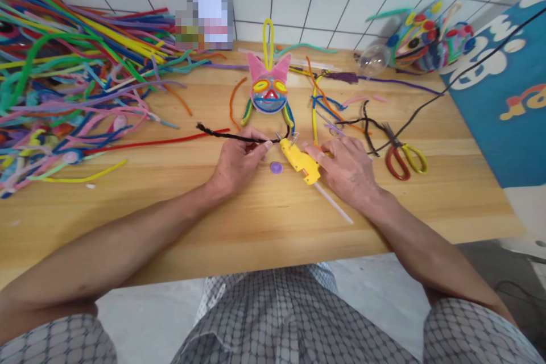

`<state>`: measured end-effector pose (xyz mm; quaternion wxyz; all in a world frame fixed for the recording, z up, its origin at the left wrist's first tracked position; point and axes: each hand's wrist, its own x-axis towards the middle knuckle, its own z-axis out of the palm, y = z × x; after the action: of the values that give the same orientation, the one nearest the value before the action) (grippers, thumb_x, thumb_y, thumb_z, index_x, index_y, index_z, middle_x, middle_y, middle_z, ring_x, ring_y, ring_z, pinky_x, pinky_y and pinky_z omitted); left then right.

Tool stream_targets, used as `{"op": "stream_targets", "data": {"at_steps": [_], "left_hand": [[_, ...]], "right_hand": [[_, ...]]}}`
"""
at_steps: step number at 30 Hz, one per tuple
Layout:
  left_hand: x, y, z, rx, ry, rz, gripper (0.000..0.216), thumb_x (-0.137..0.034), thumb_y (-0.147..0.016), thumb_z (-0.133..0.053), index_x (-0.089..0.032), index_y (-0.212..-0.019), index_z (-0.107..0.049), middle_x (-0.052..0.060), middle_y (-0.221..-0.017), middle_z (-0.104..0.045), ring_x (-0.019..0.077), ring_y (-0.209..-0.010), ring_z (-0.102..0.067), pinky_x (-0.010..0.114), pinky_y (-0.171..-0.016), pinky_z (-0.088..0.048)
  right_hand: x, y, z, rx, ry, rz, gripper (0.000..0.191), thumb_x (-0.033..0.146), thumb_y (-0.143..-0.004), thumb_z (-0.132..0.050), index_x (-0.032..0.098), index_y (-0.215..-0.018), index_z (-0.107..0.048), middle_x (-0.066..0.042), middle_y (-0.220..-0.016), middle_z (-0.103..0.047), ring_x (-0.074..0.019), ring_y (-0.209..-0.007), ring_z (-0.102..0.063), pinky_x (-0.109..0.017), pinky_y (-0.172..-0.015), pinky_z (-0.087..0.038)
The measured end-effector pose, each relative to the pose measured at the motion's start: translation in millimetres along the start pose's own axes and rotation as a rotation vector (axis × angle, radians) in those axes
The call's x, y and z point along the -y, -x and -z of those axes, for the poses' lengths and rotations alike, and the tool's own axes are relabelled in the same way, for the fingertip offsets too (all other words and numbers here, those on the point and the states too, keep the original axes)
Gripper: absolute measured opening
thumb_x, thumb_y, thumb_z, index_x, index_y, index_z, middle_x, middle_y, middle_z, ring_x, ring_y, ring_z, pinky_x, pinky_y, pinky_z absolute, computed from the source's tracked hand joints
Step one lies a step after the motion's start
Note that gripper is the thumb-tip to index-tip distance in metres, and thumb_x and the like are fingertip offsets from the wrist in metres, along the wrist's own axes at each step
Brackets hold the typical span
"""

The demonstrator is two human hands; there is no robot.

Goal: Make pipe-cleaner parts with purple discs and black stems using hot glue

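Observation:
My left hand (241, 156) pinches a black pipe cleaner (232, 136), whose free end points left over the table. In my right hand (345, 166) is a yellow hot glue gun (302, 162); its nozzle meets the pipe cleaner near my left fingertips, and a clear glue stick (335, 203) sticks out of its back. Between my hands lies a small purple disc (276, 168). Just beyond them sits a clear ball figure (269, 96) with pink ears, an orange-and-yellow eye pair, a red nose, a yellow loop on top and green-yellow limbs.
Scissors (401, 156) with red and yellow handles lie right of my right hand. A large heap of coloured pipe cleaners (77, 79) covers the left side. At the back right are a clear plastic dome (374, 61) and a colourful decorated figure (416, 40). A black cord (464, 74) crosses the right side.

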<state>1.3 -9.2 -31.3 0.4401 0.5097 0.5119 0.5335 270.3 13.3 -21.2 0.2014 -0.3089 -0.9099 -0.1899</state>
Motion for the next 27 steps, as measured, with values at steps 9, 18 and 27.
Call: {"op": "stream_targets", "data": {"at_steps": [9, 18, 27], "left_hand": [[3.6, 0.1, -0.2, -0.001, -0.013, -0.07, 0.013, -0.027, -0.087, -0.079, -0.016, -0.086, -0.072, 0.0, -0.073, -0.069, 0.0099, -0.056, -0.06, 0.02, -0.048, -0.047], [4.3, -0.1, 0.6, 0.001, -0.039, -0.08, 0.015, -0.03, -0.088, -0.08, -0.018, -0.086, -0.071, -0.002, -0.067, -0.065, 0.0113, -0.055, -0.06, 0.023, -0.05, -0.048], [1.1, 0.3, 0.8, 0.003, -0.076, -0.093, 0.015, -0.032, -0.088, -0.077, -0.018, -0.086, -0.071, 0.0, -0.069, -0.065, 0.0135, -0.063, -0.059, 0.025, -0.055, -0.047]], "right_hand": [[0.9, 1.1, 0.6, 0.001, -0.052, -0.017, 0.06, 0.008, -0.094, -0.061, 0.028, -0.15, -0.062, -0.007, -0.098, -0.068, -0.0249, -0.094, -0.059, -0.042, -0.091, -0.048], [-2.3, 2.6, -0.7, 0.032, -0.05, -0.052, 0.059, 0.007, -0.093, -0.06, 0.028, -0.149, -0.063, -0.008, -0.1, -0.068, -0.0257, -0.096, -0.06, -0.043, -0.093, -0.049], [1.3, 2.8, -1.3, 0.058, -0.113, -0.043, 0.059, 0.008, -0.092, -0.062, 0.03, -0.147, -0.064, -0.007, -0.103, -0.068, -0.0252, -0.097, -0.06, -0.043, -0.094, -0.049]]}}
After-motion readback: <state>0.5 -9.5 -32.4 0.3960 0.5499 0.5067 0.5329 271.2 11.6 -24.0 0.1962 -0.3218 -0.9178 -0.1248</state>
